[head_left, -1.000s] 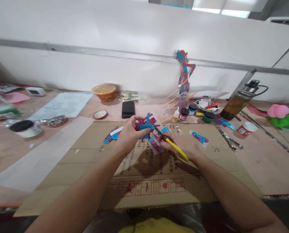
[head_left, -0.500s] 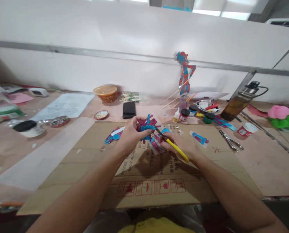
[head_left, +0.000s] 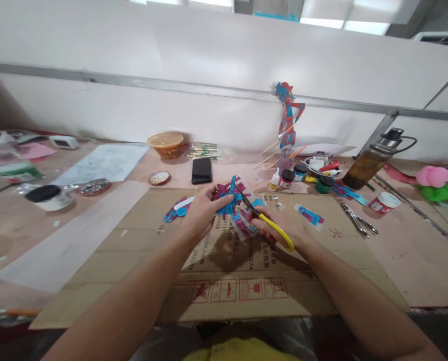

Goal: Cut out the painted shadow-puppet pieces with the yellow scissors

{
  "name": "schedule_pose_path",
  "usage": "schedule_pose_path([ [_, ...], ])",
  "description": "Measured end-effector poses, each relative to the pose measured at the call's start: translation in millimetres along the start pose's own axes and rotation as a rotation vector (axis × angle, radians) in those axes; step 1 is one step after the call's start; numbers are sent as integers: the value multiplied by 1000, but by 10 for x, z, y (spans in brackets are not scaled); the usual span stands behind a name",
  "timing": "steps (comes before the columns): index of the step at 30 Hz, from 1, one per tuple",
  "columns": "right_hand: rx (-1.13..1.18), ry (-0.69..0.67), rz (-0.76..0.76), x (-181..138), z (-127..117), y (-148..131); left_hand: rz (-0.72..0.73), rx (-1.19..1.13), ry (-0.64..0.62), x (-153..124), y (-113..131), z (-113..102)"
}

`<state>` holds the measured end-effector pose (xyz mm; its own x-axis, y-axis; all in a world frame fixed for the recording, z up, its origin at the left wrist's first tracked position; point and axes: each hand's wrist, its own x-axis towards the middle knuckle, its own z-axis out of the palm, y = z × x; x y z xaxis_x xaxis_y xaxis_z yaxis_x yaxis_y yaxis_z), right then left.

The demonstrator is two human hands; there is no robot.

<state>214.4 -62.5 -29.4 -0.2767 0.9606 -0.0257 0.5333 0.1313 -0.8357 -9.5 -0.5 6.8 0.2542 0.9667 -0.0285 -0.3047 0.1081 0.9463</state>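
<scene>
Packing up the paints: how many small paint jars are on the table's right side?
4: a red jar and blue jar side by side, a green jar right of them, a white-lidded jar by the pliers. Clutter may hide more.

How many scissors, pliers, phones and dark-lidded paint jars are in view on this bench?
Scissors: 1, in the right hand
Pliers: 1
Phone: 1
Dark-lidded paint jars: 3
Total: 6
</scene>
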Motion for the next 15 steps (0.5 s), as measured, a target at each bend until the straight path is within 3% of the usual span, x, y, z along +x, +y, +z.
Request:
schedule_pose_path([
  [5,92,-27,-17,-14,-37,-30,10,10,-2,1,13,6],
  [15,-42,12,-37,-16,-31,16,17,35,-18,16,-5,-25],
])
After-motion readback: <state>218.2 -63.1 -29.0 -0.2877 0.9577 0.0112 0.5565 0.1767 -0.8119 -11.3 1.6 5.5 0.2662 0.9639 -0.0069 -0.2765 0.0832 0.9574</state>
